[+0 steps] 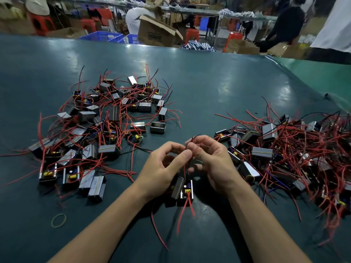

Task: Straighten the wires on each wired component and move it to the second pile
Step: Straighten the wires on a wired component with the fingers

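— What's on the desk [209, 82]?
— A pile [106, 126] left, another pile [296, 149] right.
— And your hands?
— My left hand [163, 168] and right hand [212, 160] pinch the wires [190, 147], fingers curled; the component [185, 190] hangs between my wrists.

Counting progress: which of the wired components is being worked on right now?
The component hanging between the wrists, apart from both piles; the left hand and right hand pinch its wires.
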